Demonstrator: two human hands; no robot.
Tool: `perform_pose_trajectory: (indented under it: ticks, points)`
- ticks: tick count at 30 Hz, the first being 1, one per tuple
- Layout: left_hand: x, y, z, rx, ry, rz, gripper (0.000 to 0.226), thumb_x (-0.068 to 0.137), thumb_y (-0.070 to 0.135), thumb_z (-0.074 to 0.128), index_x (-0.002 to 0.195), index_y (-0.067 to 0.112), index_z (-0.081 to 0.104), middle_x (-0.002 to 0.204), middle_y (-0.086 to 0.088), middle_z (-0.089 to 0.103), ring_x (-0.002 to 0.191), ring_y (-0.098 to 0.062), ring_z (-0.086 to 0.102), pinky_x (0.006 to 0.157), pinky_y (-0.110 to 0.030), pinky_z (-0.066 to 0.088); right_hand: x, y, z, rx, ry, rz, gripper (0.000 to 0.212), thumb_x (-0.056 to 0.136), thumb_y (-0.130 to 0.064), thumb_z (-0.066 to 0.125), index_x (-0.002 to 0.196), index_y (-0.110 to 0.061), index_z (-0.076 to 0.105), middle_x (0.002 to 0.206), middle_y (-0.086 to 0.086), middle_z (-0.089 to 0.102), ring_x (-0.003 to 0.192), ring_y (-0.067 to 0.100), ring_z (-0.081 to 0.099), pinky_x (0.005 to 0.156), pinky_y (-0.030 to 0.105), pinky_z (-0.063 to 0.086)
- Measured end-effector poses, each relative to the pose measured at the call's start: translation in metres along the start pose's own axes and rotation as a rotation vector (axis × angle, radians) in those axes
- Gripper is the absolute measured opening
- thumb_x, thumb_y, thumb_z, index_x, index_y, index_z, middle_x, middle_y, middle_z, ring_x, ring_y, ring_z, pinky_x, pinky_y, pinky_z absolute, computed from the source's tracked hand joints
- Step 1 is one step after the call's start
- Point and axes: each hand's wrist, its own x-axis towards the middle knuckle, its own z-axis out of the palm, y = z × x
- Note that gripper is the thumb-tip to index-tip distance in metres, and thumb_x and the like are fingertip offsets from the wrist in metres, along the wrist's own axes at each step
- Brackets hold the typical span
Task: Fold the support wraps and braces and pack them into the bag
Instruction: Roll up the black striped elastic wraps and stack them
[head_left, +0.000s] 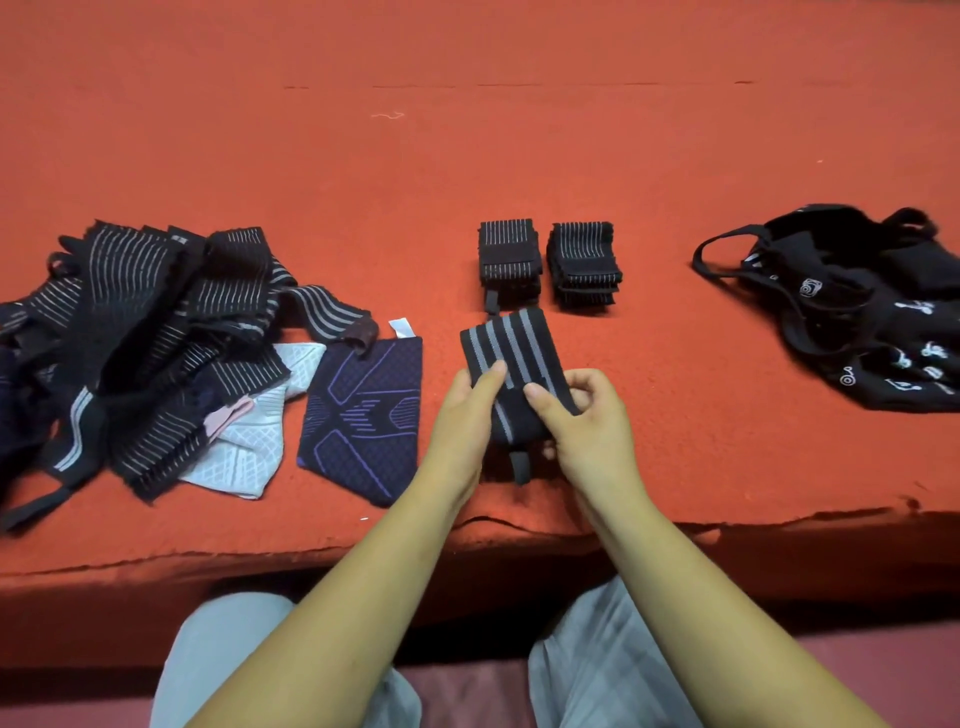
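The black bag (857, 312) at 3 o'clock bears small white symbols; any print on the purple sleeve's (363, 415) white tag (402, 327) is too small to read. The left hand (467, 410) and right hand (582, 415) both pinch a grey-striped wrap (511, 358) at centre. Its long axis runs 6 to 12 o'clock, with the loop end nearest the person.

No words, brand names or numbers are legible. The soft black fabric bag (883, 332), right, carries small white printed signs: ringed, spiral-like circles and several note-like figures, too small to identify. The white sewn-in tag (402, 327) on the navy knitted sleeve with purple line pattern (363, 415) shows no readable print. A pale patch on the heaped black white-striped elastic wraps (145, 322) is blurred.
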Motion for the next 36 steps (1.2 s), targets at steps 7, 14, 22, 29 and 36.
perform_pose_trajectory:
  ticks: [7, 14, 22, 29, 36]
  points:
    - [0.021, 0.019, 0.006, 0.293, -0.074, 0.177, 0.009, 0.101, 0.009, 0.057, 0.103, 0.003, 0.062, 0.084, 0.008, 0.073, 0.074, 0.003, 0.066, 0.073, -0.016, 0.05, 0.032, -0.013, -0.015, 0.092, -0.152, 0.044, 0.01, 0.097, -0.002, 0.058, 0.103, -0.008, 0.055, 0.082, 0.002, 0.073, 0.064, 0.012, 0.067, 0.049, 0.024, 0.054]
    - [0.074, 0.067, 0.05, 0.276, -0.109, 0.168, 0.036, 0.088, 0.01, 0.072, 0.115, 0.011, 0.049, 0.091, -0.003, 0.062, 0.073, -0.009, 0.062, 0.06, -0.016, 0.047, 0.099, -0.048, -0.026, 0.067, -0.002, -0.099, 0.015, 0.094, -0.001, 0.062, 0.106, -0.007, 0.056, 0.09, 0.009, 0.065, 0.07, 0.018, 0.067, 0.052, 0.025, 0.054]
    - [0.161, 0.083, 0.104, 0.638, -0.056, 0.231, 0.035, 0.086, 0.023, 0.075, 0.109, 0.019, 0.048, 0.09, 0.002, 0.058, 0.102, -0.029, 0.066, 0.093, -0.047, 0.054, 0.21, -0.051, -0.04, -0.113, 0.138, -0.083, 0.019, 0.093, -0.012, 0.066, 0.105, -0.012, 0.052, 0.083, 0.005, 0.062, 0.047, 0.012, 0.053, 0.045, 0.027, 0.041]
    - [0.195, 0.057, 0.132, 0.946, 0.02, 0.267, 0.032, 0.093, 0.02, 0.062, 0.121, 0.008, 0.051, 0.12, -0.012, 0.062, 0.11, -0.028, 0.058, 0.078, -0.028, 0.037, 0.26, -0.004, -0.046, -0.314, 0.184, -0.026, 0.016, 0.096, -0.021, 0.062, 0.102, -0.006, 0.065, 0.08, 0.008, 0.066, 0.044, 0.008, 0.058, 0.048, 0.028, 0.048]
    - [0.189, 0.034, 0.132, 1.109, 0.084, 0.33, 0.032, 0.099, 0.016, 0.052, 0.125, -0.001, 0.047, 0.128, -0.021, 0.055, 0.117, -0.036, 0.053, 0.088, -0.035, 0.039, 0.261, 0.013, -0.046, -0.495, 0.168, -0.13, 0.02, 0.092, -0.021, 0.063, 0.101, -0.007, 0.074, 0.098, 0.007, 0.074, 0.092, 0.023, 0.067, 0.083, 0.038, 0.052]
